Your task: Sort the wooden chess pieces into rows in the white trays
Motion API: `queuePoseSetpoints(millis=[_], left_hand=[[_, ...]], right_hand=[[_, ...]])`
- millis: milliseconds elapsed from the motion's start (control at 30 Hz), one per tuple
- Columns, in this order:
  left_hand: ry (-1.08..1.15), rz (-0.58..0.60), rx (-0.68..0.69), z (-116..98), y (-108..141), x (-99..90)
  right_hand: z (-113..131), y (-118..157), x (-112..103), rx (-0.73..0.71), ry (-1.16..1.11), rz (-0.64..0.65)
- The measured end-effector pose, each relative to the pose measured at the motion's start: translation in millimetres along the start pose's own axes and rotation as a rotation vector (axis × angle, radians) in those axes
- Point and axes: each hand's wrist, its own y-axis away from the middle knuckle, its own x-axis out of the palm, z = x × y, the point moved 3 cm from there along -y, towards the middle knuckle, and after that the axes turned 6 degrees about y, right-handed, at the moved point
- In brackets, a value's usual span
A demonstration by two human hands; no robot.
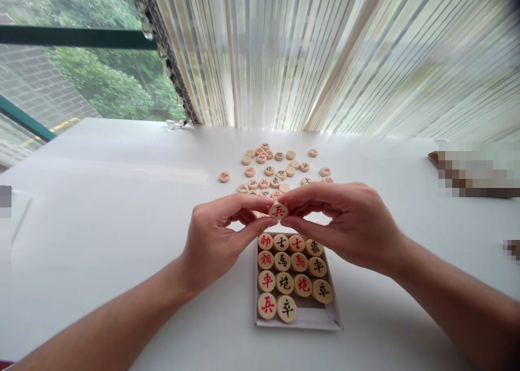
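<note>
Between my two hands is a round wooden Chinese chess piece [278, 211] with a red character on its face. My left hand [223, 230] pinches its left side with thumb and fingertips, and my right hand [345, 225] pinches its right side. Just below them on the table lies a shallow white box [312, 318]. Chess pieces with red and black characters stand in rows inside it, face up. The front row has a red piece [267, 306] and a black piece [286, 308], with bare box floor to their right.
Many loose chess pieces [269, 170] are scattered on the white table [122, 208] beyond my hands, some showing blank sides. A string curtain [264, 51] and a window [93, 78] stand behind the table. A blurred brown object [475, 170] lies at the right.
</note>
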Motion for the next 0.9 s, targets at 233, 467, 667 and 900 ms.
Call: queuePoseSetpoints(millis=[233,467,667,900], left_hand=[[-0.035,-0.005,-0.007,0.2,0.3,-1.6],[-0.009,0.009,-0.015,0.5,-0.7,-1.5],[-0.026,0.014,-0.033,1.1,-0.9,-2.1],[-0.006,0.005,-0.048,-0.7,-2.0,0.0]], right_hand=[[1.0,-0.4,-1.6,0.013,0.021,0.005],[0.0,-0.1,-1.6,-0.008,0.024,0.012],[-1.7,0.0,-1.3,-0.004,0.020,0.016],[-1.3,-2.9,-0.7,0.091,-0.088,0.040]])
